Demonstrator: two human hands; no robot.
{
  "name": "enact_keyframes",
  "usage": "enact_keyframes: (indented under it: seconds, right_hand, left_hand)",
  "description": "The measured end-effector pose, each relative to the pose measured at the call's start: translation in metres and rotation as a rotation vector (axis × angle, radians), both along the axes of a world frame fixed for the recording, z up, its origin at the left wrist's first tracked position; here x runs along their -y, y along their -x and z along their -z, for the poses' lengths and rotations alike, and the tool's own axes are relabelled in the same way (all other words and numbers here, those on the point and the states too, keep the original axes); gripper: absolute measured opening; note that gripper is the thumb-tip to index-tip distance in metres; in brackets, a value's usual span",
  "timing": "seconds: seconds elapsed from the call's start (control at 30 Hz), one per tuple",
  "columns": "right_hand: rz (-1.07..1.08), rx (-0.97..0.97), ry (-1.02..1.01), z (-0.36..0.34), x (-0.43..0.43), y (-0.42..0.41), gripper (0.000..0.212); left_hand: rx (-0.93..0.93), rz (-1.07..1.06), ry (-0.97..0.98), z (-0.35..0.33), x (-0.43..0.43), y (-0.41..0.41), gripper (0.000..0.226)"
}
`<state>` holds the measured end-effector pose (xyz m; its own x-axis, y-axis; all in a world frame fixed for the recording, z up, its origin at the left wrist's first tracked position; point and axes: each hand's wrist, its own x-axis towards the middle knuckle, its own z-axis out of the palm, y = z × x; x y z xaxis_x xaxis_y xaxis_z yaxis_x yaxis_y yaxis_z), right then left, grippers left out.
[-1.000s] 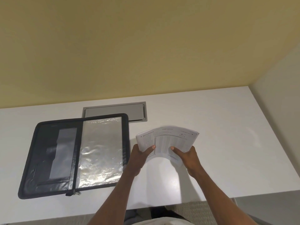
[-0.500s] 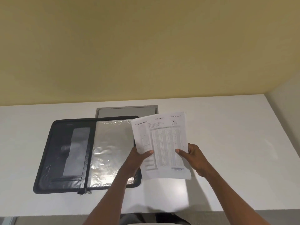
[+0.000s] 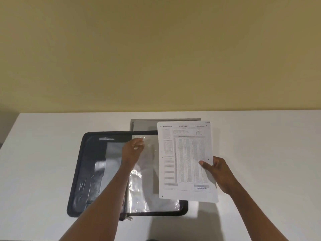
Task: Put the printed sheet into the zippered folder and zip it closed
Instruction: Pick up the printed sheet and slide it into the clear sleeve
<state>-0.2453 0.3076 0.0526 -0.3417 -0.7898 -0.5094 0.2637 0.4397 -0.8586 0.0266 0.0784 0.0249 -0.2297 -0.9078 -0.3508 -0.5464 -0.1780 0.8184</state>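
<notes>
Head camera looks down on a white worktop (image 3: 43, 162) below a yellow wall. At the left lies the black zippered folder (image 3: 83, 171), opened flat, its dark inner pocket panel on the left half and a clear crinkled plastic sleeve (image 3: 147, 188) on the right half; a small metal zip pull (image 3: 129, 218) sits at the near edge by the spine. The left hand (image 3: 132, 150) reaches over the spine to the far end of the sleeve, its fingertips pinched together there, apparently on the sleeve's top edge, though whether plastic is actually caught in the grip is not clear. To the right, the right hand (image 3: 218, 171) holds the white printed sheet (image 3: 185, 162) by its right edge, thumb on top, raised above the folder's right margin and covering part of a grey recessed panel (image 3: 144, 124) at the far side. The step in hand looks like opening the sleeve mouth. Next, the sheet's edge needs lining up with that mouth and sliding in squarely; folding and zipping remain.
</notes>
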Motion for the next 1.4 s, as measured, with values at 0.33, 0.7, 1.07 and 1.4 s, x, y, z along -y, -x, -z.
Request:
enact_keyframes:
  seconds: [0.33, 0.7, 1.07, 1.4]
  right_hand:
    - [0.053, -0.058, -0.102, 0.015, 0.029, -0.022, 0.019]
    - [0.087, -0.106, -0.132, 0.009, 0.04, -0.027, 0.02]
    - [0.09, -0.084, -0.138, 0.015, 0.041, -0.036, 0.021]
    - [0.124, -0.091, -0.135, 0.009, 0.045, -0.029, 0.02]
  left_hand:
    - [0.662, 0.543, 0.338, 0.037, 0.095, -0.014, 0.05]
    - [0.747, 0.617, 0.398, 0.061, 0.105, -0.015, 0.043]
    - [0.589, 0.59, 0.489, 0.068, 0.052, -0.034, 0.02]
    - [0.601, 0.564, 0.479, 0.063, 0.057, -0.032, 0.013]
